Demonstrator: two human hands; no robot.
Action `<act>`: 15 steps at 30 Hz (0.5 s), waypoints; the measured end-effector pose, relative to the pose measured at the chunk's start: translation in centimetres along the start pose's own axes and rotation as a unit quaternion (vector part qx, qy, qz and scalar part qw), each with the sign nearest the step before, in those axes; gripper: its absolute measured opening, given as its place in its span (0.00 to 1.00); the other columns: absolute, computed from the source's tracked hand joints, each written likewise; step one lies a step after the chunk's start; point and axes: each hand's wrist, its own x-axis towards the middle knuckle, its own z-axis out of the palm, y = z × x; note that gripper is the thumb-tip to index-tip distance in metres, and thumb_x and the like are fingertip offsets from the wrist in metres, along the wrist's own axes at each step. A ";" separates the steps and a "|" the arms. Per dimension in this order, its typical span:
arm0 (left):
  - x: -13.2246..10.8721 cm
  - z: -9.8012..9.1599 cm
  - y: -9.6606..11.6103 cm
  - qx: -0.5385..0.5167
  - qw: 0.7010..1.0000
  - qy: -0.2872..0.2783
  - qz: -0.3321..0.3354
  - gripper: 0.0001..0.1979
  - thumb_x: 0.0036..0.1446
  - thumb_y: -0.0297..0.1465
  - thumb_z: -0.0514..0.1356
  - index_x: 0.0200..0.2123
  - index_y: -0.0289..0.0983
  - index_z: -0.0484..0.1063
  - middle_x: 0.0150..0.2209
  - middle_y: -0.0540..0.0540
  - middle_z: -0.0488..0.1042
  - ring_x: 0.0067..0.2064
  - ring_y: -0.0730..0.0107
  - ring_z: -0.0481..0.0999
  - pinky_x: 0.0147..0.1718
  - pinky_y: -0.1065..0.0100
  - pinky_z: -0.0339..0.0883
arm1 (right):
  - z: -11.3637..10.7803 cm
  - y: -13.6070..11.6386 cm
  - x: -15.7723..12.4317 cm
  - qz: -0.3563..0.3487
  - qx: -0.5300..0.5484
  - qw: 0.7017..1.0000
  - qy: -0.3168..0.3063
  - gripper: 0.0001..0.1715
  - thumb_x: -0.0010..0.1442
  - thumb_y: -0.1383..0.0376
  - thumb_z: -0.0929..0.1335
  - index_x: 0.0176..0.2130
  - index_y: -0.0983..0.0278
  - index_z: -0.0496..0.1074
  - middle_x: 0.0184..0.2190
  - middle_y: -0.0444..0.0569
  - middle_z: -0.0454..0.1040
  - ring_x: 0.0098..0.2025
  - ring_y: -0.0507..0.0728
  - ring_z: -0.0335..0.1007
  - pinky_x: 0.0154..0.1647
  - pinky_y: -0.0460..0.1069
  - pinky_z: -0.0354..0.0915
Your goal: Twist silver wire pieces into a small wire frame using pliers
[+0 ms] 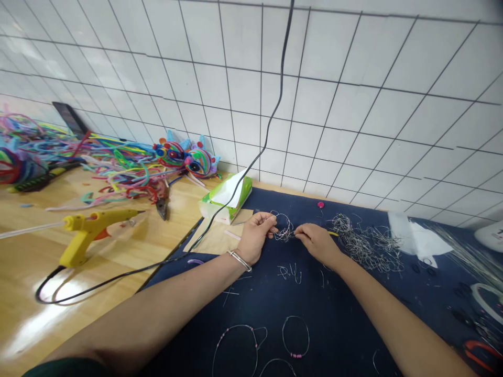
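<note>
My left hand (257, 238), with a silver bangle at the wrist, pinches a tangled cluster of thin wire loops (283, 229) above the dark blue mat. The fingers of my right hand (319, 244) are closed at the cluster's right side, apparently on a thin wire strand; its end is too fine to make out. A yellow stick-like piece (333, 233) shows just behind the right hand. Nearer me on the mat lie a wire ring with pink beads (296, 355), a larger beaded wire loop (236, 327) and several short bent wires (290, 272).
To the right are a heap of tangled wire (365, 243) and a clear plastic bag (418, 238). A tissue box (236, 196) stands behind my left hand. A yellow glue gun (88, 230) lies left, its black cord (271, 123) crossing the view. Colourful pipe cleaners (121, 162) pile near the wall.
</note>
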 end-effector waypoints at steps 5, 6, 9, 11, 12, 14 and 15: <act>0.2 -0.2 -0.3 0.003 1.000 -0.005 0.000 0.13 0.46 0.36 0.60 0.31 0.34 0.66 0.27 0.48 0.69 0.25 0.78 0.69 0.20 0.76 0.59 | -0.3 -0.2 -0.1 0.056 0.086 0.995 -0.014 0.12 0.56 0.65 0.60 0.38 0.59 0.69 0.32 0.43 0.72 0.34 0.51 0.67 0.37 0.47 0.61; 0.2 -0.2 -0.3 0.004 1.000 -0.007 0.001 0.12 0.46 0.36 0.60 0.32 0.34 0.66 0.27 0.48 0.69 0.25 0.78 0.69 0.20 0.77 0.59 | -0.4 -0.2 -0.1 0.072 0.103 0.992 -0.020 0.13 0.56 0.64 0.59 0.39 0.59 0.69 0.30 0.43 0.72 0.32 0.50 0.67 0.35 0.47 0.61; 0.2 -0.3 -0.4 0.003 1.000 -0.010 0.001 0.12 0.46 0.36 0.60 0.32 0.34 0.66 0.28 0.48 0.69 0.25 0.78 0.69 0.20 0.77 0.59 | -0.6 0.0 0.0 0.105 0.148 0.983 -0.038 0.14 0.56 0.63 0.59 0.39 0.60 0.68 0.27 0.43 0.72 0.29 0.49 0.66 0.33 0.46 0.62; 0.2 -0.2 -0.3 0.000 1.000 -0.008 -0.001 0.12 0.46 0.36 0.60 0.32 0.34 0.66 0.28 0.49 0.69 0.25 0.78 0.69 0.20 0.77 0.59 | -1.2 -0.2 0.1 0.112 0.186 0.974 -0.065 0.13 0.55 0.63 0.59 0.39 0.62 0.68 0.27 0.43 0.71 0.28 0.49 0.66 0.32 0.46 0.62; 0.1 -0.2 -0.3 0.000 1.000 -0.006 -0.002 0.13 0.46 0.36 0.60 0.32 0.34 0.66 0.28 0.49 0.69 0.25 0.78 0.69 0.20 0.77 0.59 | -1.6 -0.4 0.1 0.112 0.206 0.968 -0.087 0.13 0.55 0.63 0.59 0.39 0.62 0.68 0.27 0.43 0.72 0.28 0.49 0.66 0.32 0.46 0.63; 0.1 -0.1 -0.2 -0.001 1.000 -0.001 -0.004 0.13 0.45 0.37 0.61 0.31 0.34 0.67 0.27 0.49 0.69 0.25 0.78 0.69 0.20 0.76 0.59 | -2.6 -0.9 0.2 0.102 0.238 0.955 -0.147 0.13 0.56 0.62 0.60 0.38 0.62 0.69 0.27 0.44 0.72 0.28 0.49 0.66 0.31 0.46 0.63; 0.1 -0.1 -0.2 -0.001 1.000 0.001 -0.005 0.13 0.45 0.37 0.61 0.31 0.34 0.67 0.27 0.49 0.69 0.25 0.78 0.69 0.20 0.76 0.59 | -3.1 -1.2 0.1 0.089 0.245 0.948 -0.186 0.14 0.56 0.61 0.59 0.38 0.62 0.69 0.26 0.44 0.72 0.28 0.49 0.67 0.31 0.45 0.63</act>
